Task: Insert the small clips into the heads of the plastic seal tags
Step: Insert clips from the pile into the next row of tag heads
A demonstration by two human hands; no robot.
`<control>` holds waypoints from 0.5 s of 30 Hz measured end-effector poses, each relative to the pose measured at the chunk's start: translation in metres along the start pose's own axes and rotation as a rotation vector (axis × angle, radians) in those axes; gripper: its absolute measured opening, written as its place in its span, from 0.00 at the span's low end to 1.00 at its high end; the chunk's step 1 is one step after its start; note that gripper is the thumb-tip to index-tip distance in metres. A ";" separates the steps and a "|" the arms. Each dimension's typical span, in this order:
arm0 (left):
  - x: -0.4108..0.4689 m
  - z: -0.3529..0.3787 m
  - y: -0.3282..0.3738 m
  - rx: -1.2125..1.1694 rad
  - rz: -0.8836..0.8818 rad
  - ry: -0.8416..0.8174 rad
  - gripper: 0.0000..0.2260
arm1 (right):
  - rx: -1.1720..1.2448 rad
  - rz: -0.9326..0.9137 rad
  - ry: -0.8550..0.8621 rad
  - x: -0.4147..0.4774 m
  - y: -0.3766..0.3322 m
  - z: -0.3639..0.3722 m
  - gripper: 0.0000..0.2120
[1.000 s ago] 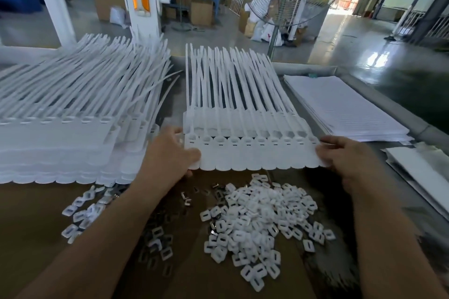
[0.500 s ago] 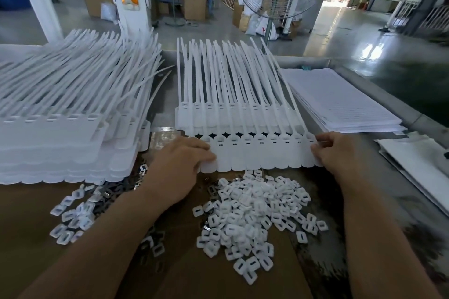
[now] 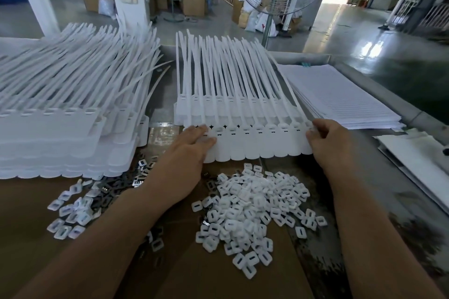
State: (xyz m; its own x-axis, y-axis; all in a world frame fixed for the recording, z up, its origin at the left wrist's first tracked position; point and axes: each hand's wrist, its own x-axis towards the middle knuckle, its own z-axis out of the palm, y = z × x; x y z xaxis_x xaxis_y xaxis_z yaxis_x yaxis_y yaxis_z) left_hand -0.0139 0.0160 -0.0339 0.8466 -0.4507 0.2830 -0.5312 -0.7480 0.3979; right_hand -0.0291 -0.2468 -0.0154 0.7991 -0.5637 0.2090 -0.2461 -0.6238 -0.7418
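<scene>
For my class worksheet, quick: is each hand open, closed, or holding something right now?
Left hand: open, straight fingers resting on the left end of the strip of seal tags.
Right hand: closed, pinching the strip's right end.

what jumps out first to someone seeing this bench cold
A row of joined white plastic seal tags lies mid-bench, left hand resting on one end, right hand pinching the other. Just in front sits a heap of small white square clips, and a tall stack of white tags fills the left.
</scene>
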 end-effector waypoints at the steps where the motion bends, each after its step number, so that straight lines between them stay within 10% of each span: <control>1: 0.000 -0.001 0.000 -0.004 -0.009 0.010 0.20 | 0.006 -0.001 0.001 0.000 0.000 0.002 0.18; 15: -0.002 -0.019 0.005 0.093 0.055 -0.176 0.19 | -0.067 0.092 -0.068 0.009 0.016 0.000 0.16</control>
State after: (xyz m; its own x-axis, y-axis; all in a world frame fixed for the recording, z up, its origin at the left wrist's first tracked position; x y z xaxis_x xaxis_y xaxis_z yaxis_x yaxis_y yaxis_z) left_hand -0.0188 0.0229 -0.0157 0.8135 -0.5640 0.1417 -0.5782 -0.7582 0.3013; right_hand -0.0263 -0.2619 -0.0258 0.8062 -0.5837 0.0967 -0.3544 -0.6073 -0.7111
